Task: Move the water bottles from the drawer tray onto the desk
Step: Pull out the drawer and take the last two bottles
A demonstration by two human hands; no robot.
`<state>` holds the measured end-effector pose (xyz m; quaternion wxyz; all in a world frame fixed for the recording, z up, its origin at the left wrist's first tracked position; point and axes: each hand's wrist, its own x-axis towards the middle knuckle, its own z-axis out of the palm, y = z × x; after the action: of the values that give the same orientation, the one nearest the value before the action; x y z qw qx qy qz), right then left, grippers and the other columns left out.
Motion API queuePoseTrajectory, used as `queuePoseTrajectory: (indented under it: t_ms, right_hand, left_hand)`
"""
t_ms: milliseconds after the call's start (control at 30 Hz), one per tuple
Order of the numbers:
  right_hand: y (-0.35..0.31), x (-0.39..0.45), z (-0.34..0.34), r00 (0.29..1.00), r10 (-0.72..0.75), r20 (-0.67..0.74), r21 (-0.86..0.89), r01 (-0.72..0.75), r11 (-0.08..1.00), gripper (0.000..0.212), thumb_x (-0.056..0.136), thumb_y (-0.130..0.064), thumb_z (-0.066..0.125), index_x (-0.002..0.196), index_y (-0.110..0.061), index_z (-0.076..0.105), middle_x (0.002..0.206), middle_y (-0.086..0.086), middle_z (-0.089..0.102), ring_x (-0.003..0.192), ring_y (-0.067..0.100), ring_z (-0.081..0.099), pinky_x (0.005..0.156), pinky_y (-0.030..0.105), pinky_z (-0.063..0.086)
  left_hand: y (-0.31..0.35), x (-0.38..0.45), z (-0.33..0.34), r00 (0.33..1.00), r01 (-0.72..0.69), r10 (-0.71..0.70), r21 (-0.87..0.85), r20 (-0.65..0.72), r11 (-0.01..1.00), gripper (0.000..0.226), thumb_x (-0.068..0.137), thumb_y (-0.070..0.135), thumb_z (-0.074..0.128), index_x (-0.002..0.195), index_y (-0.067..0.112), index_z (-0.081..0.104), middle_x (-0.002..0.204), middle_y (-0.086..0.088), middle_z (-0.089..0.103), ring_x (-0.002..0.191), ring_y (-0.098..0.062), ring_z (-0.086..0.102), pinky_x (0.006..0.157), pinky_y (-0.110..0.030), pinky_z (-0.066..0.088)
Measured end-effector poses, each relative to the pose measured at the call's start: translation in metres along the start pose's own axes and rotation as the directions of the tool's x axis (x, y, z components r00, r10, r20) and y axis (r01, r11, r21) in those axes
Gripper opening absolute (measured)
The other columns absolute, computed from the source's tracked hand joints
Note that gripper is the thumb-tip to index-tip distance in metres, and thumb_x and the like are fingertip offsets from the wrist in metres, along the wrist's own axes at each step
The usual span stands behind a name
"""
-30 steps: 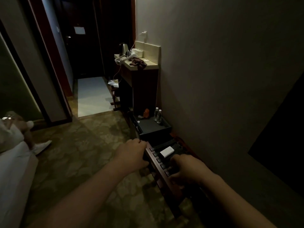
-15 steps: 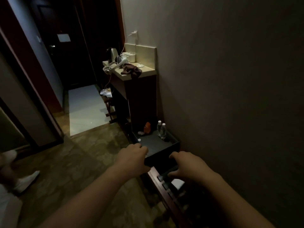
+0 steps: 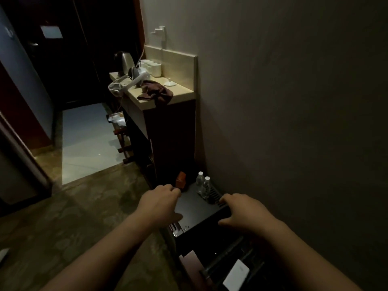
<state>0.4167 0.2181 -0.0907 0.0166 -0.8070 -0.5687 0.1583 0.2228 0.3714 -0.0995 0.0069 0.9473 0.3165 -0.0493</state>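
At the far left a dark doorway and a pale floor panel (image 3: 88, 141) are seen beyond the patterned carpet (image 3: 79, 217). The left forearm is extended forward from the lower left, and the left hand (image 3: 160, 203) is held palm down over the near left edge of the dark drawer tray (image 3: 197, 208). Its fingers are curled under at the knuckles; whether anything is held beneath them cannot be told, and no object is seen in the hand.

Just beyond that hand one small orange-red box (image 3: 181, 182) is seen standing on the tray. Further back and higher, the beige-topped table (image 3: 180, 93) is set against the wall, and on it are carried one metal kettle (image 3: 123, 63), a row of white cups (image 3: 152, 67), a white hair dryer (image 3: 134, 81) with its cord, one crumpled dark cloth (image 3: 156, 94) and one small white lid (image 3: 169, 82).

Two water bottles (image 3: 203, 186) with white caps are stood upright, touching each other, at the far right corner of the tray beside the wall, next to a ribbed strip.

The right forearm is stretched forward from the lower right, and the right hand (image 3: 243, 212) is laid palm down on the near right edge of the tray, fingers loosely spread and bent over the rim, the thumb apart; nothing is gripped in it. Near the lower edge one white card (image 3: 236, 277) is seen lying on a dark slatted rack (image 3: 222, 261).
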Motion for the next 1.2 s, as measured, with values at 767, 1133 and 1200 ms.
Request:
queuePoseTrajectory:
  t_ms: [767,1133,1200]
  right_hand:
    - [-0.015,0.312,0.045,0.756,0.629,0.178,0.109,-0.651,0.751,0.059,0.084,-0.051,0.065,0.134,-0.023,0.049,0.121,0.002,0.058,0.106,0.02,0.06,0.083,0.037,0.055]
    - [0.053,0.399,0.139,0.644,0.726,0.242,0.136,-0.763,0.631,0.057,0.085,-0.048,0.067,0.132,-0.022,0.049,0.121,0.003,0.057,0.105,0.02,0.059,0.079,0.037,0.057]
    - [0.07,0.414,0.162,0.64,0.727,0.25,0.147,-0.767,0.624,0.056,0.085,-0.047,0.067,0.132,-0.023,0.049,0.121,0.003,0.057,0.104,0.02,0.059,0.078,0.037,0.056]
  left_hand:
    - [-0.169,0.391,0.099,0.843,-0.522,0.502,0.069,0.193,0.85,0.037,0.084,0.039,0.058,0.115,0.02,0.056,0.115,-0.003,0.058,0.106,-0.026,0.057,0.074,-0.036,0.047]
    - [-0.163,0.491,0.24,0.787,-0.572,0.536,0.035,0.306,0.819,0.06,0.08,0.056,0.068,0.122,0.017,0.053,0.121,-0.006,0.055,0.111,-0.025,0.055,0.081,-0.036,0.05]
    - [-0.158,0.502,0.268,0.783,-0.569,0.537,0.012,0.314,0.822,0.06,0.081,0.054,0.069,0.124,0.016,0.051,0.122,-0.006,0.054,0.111,-0.026,0.055,0.081,-0.037,0.051]
